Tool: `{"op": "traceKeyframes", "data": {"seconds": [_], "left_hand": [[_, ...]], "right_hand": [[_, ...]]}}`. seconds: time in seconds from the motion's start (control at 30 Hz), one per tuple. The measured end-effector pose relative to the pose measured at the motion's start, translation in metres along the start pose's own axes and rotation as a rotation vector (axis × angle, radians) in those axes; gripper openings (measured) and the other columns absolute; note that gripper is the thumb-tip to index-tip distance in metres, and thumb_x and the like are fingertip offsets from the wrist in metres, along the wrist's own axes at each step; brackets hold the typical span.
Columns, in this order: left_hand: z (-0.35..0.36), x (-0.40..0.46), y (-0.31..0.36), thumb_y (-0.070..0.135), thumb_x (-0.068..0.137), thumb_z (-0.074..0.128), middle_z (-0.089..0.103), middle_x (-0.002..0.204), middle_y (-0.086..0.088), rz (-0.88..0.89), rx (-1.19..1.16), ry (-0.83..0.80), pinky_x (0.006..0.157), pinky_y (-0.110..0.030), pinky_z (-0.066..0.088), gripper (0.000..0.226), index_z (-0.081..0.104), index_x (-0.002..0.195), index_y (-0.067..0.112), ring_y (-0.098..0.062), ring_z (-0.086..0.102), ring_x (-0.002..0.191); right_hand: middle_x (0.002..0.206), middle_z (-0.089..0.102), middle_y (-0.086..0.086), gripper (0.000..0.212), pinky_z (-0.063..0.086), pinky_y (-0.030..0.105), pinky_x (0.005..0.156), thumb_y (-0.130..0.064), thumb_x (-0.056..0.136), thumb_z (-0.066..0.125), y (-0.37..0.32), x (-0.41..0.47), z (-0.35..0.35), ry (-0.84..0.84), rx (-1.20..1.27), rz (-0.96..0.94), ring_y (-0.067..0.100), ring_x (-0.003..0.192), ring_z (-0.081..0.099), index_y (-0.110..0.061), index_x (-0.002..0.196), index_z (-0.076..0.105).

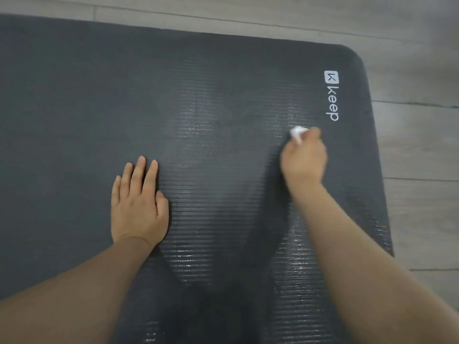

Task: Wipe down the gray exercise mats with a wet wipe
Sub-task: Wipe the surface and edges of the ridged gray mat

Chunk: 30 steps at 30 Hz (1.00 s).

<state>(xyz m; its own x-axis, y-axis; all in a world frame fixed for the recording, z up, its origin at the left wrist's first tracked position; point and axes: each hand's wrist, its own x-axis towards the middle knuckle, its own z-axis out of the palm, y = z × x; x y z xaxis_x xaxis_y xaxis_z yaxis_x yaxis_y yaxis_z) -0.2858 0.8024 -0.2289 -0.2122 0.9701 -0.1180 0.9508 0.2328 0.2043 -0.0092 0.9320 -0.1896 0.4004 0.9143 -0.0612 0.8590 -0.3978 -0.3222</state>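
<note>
One mat, one wipe, two hands

A single gray exercise mat (99, 95), one white wet wipe (297, 133), one left hand (137, 204), one right hand (304, 158), one printed logo (332, 95).

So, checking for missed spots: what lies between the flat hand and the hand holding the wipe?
Only bare mat, streaked with wet sheen, lies between the left hand and right hand in the head view.

One view only — a wide-angle camera on the person's head, looking forward and steeply down from close above. The mat (99, 108) fills most of the frame, its rounded corner at upper right, floor (422, 145) along the top and right edges. Both forearms enter from the bottom corners — left hand (139, 202) lower centre-left, right hand (304, 157) centre-right.
</note>
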Motion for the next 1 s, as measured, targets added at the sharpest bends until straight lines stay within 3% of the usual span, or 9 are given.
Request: {"op": "traceKeyframes", "data": {"seconds": [0.17, 0.27, 0.33, 0.43, 0.5, 0.63, 0.8, 0.9, 1.0], "left_hand": [[0.002, -0.002, -0.002, 0.034, 0.093, 0.024, 0.022, 0.163, -0.004, -0.007, -0.04, 0.026, 0.124, -0.039, 0.005, 0.066, 0.025, 0.155, 0.012, -0.02, 0.012, 0.152], [0.001, -0.001, -0.003, 0.029, 0.093, 0.025, 0.022, 0.163, -0.004, 0.0, -0.051, 0.035, 0.124, -0.04, 0.006, 0.065, 0.026, 0.155, 0.01, -0.022, 0.013, 0.152], [0.001, -0.002, -0.002, 0.029, 0.092, 0.026, 0.022, 0.163, -0.005, 0.0, -0.041, 0.038, 0.124, -0.041, 0.006, 0.066, 0.026, 0.155, 0.01, -0.023, 0.013, 0.152], [0.0, -0.001, 0.0, 0.029, 0.092, 0.026, 0.023, 0.162, -0.006, -0.009, -0.033, 0.039, 0.124, -0.042, 0.008, 0.066, 0.026, 0.155, 0.011, -0.024, 0.014, 0.151], [0.001, 0.0, 0.0, 0.029, 0.092, 0.026, 0.023, 0.163, -0.006, -0.007, -0.03, 0.043, 0.124, -0.042, 0.008, 0.066, 0.026, 0.155, 0.011, -0.025, 0.015, 0.151], [0.0, 0.0, -0.001, 0.027, 0.092, 0.028, 0.024, 0.162, -0.005, -0.001, -0.043, 0.066, 0.124, -0.039, 0.006, 0.064, 0.029, 0.154, 0.011, -0.024, 0.016, 0.151], [0.001, -0.001, -0.003, 0.026, 0.092, 0.025, 0.028, 0.161, -0.003, 0.002, -0.113, 0.101, 0.123, -0.035, 0.006, 0.063, 0.034, 0.153, 0.013, -0.023, 0.019, 0.15], [0.001, -0.001, -0.002, 0.02, 0.09, 0.028, 0.027, 0.161, -0.004, 0.004, -0.09, 0.097, 0.124, -0.035, 0.006, 0.064, 0.034, 0.152, 0.011, -0.024, 0.019, 0.15], [0.0, -0.001, -0.001, 0.019, 0.089, 0.028, 0.027, 0.161, -0.005, 0.003, -0.077, 0.081, 0.124, -0.038, 0.008, 0.064, 0.033, 0.153, 0.01, -0.024, 0.017, 0.151]], "right_hand": [[0.115, 0.061, 0.006, 0.029, 0.047, 0.036, 0.079, -0.013, 0.094, 0.041, -0.143, -0.129, 0.058, -0.566, 0.016, -0.859, 0.027, 0.102, 0.061, -0.014, 0.122, 0.049], [0.124, 0.061, 0.003, 0.033, 0.046, 0.033, 0.088, -0.014, 0.093, 0.044, -0.084, -0.084, 0.034, -0.464, 0.022, -0.799, 0.026, 0.111, 0.058, -0.022, 0.123, 0.055], [0.109, 0.065, 0.013, 0.014, 0.043, 0.035, 0.073, -0.019, 0.095, 0.045, 0.005, -0.029, 0.003, -0.246, -0.052, -0.519, 0.035, 0.099, 0.06, -0.015, 0.106, 0.054], [0.088, 0.062, 0.023, 0.039, 0.042, 0.041, 0.068, -0.043, 0.095, 0.044, 0.128, 0.003, -0.054, -0.003, -0.004, 0.1, 0.041, 0.082, 0.06, -0.004, 0.093, 0.049], [0.094, 0.061, 0.023, 0.039, 0.043, 0.041, 0.073, -0.04, 0.093, 0.044, 0.14, -0.003, -0.053, 0.094, 0.044, 0.231, 0.04, 0.088, 0.059, -0.002, 0.098, 0.051], [0.105, 0.063, 0.021, 0.016, 0.043, 0.041, 0.076, -0.013, 0.092, 0.048, 0.024, -0.036, -0.007, 0.001, 0.09, -0.146, 0.042, 0.092, 0.059, -0.008, 0.106, 0.055], [0.117, 0.061, 0.005, 0.028, 0.041, 0.033, 0.07, -0.017, 0.096, 0.043, -0.103, -0.143, 0.037, -0.584, -0.047, -0.924, 0.027, 0.101, 0.061, -0.017, 0.123, 0.05], [0.135, 0.054, -0.001, 0.039, 0.044, 0.032, 0.088, -0.017, 0.095, 0.043, -0.055, -0.102, 0.022, -0.531, -0.021, -0.869, 0.022, 0.116, 0.056, -0.026, 0.132, 0.049], [0.121, 0.061, 0.018, 0.03, 0.049, 0.045, 0.084, -0.023, 0.091, 0.045, 0.076, -0.017, -0.034, -0.238, -0.125, -0.448, 0.039, 0.104, 0.059, -0.012, 0.117, 0.056]]}}
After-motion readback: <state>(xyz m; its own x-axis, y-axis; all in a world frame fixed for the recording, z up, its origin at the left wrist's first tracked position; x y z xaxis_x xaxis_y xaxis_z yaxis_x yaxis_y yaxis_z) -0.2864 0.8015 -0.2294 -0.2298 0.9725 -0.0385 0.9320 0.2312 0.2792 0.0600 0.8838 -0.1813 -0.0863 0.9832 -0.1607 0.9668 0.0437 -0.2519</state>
